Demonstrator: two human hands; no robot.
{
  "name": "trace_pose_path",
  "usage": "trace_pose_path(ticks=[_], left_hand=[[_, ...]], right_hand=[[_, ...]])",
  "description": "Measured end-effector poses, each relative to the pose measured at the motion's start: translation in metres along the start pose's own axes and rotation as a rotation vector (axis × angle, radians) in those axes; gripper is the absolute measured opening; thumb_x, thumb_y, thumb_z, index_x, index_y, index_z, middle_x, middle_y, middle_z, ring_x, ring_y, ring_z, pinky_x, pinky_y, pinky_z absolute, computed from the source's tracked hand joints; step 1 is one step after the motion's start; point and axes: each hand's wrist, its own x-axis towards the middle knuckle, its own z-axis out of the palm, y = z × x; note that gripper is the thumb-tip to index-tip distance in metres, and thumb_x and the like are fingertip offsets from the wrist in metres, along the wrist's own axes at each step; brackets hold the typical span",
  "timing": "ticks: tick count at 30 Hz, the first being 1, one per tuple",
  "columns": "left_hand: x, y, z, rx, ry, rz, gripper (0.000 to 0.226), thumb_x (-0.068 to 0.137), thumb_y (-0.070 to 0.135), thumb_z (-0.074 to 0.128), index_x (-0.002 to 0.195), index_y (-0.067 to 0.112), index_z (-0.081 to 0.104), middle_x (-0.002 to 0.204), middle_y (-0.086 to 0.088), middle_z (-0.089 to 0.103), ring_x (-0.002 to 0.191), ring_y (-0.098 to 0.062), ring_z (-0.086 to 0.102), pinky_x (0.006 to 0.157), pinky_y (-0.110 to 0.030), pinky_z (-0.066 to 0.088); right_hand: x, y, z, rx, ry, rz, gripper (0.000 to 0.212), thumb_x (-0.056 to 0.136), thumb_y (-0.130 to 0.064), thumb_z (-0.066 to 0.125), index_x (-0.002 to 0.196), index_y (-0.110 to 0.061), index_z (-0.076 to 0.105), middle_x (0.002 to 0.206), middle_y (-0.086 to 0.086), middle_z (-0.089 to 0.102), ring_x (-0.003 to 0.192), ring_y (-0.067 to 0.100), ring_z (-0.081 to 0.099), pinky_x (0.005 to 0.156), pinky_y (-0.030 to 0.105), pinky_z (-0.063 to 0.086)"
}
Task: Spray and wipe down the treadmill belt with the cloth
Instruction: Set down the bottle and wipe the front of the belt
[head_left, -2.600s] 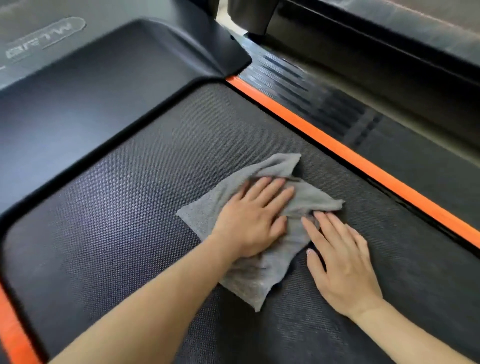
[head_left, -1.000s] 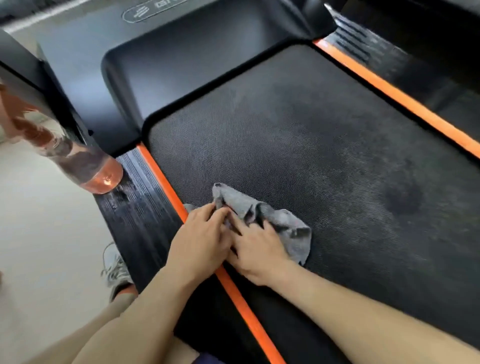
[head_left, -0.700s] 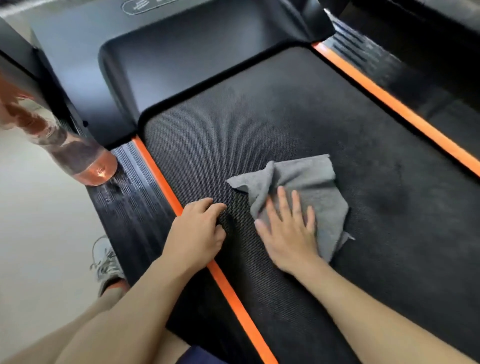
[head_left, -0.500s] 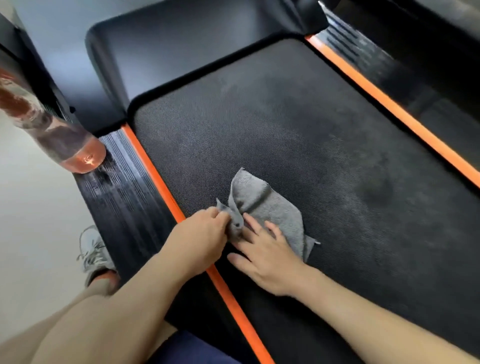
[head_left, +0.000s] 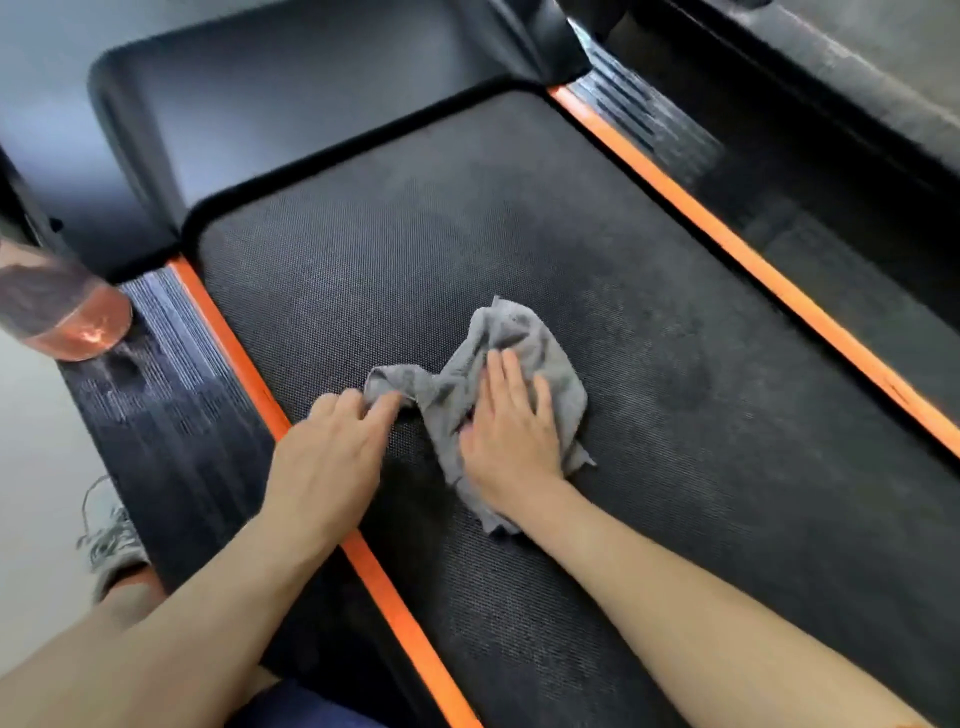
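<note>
On the black treadmill belt (head_left: 675, 467), nearer the left orange stripe (head_left: 228, 343) than the right one, lies the crumpled grey cloth (head_left: 524, 332). Both hands are released: the right hand (head_left: 511, 436) lies flat on the cloth with straight fingers, pressing it to the belt, while the left hand (head_left: 327, 462) reaches across the stripe with fingers stretched out, their tips touching the cloth's left corner. To the left, a clear bottle (head_left: 62, 317) of orange liquid stands on the ribbed side rail (head_left: 171, 415), and a grey shoe (head_left: 111, 540) rests on the floor (head_left: 31, 441) beside it.
</note>
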Motion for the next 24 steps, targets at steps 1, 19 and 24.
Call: trace_pose_path(ticks=[1,19,24], left_hand=[[0.001,0.006,0.005,-0.005,-0.024,0.07,0.028,0.08,0.005,0.054,0.105,0.013,0.063,0.08,-0.007,0.052,0.07,-0.031,0.054,0.042,-0.033,0.041],[0.018,-0.029,0.015,-0.042,-0.079,-0.096,0.055,0.091,0.018,0.031,0.137,-0.003,0.053,0.139,-0.02,0.053,0.124,-0.034,0.054,0.105,-0.043,0.046],[0.039,-0.046,0.022,0.07,-0.11,-0.128,0.059,0.094,0.018,0.028,0.146,-0.01,0.036,0.15,-0.027,0.039,0.139,-0.039,0.039,0.113,-0.05,0.036]], right_hand=[[-0.008,-0.02,0.006,0.052,0.009,-0.042,0.066,0.092,-0.037,0.028,0.147,-0.004,0.045,0.158,0.015,0.035,0.149,0.026,0.025,0.12,0.047,0.013],[0.05,-0.084,0.004,0.109,-0.139,-0.397,0.068,0.093,-0.038,0.018,0.154,-0.012,0.033,0.162,0.007,0.028,0.15,0.023,0.024,0.118,0.049,0.02],[0.105,-0.089,-0.006,0.11,-0.157,-0.522,0.084,0.083,-0.047,-0.006,0.159,-0.019,0.016,0.167,-0.002,0.01,0.153,0.019,0.008,0.121,0.046,0.0]])
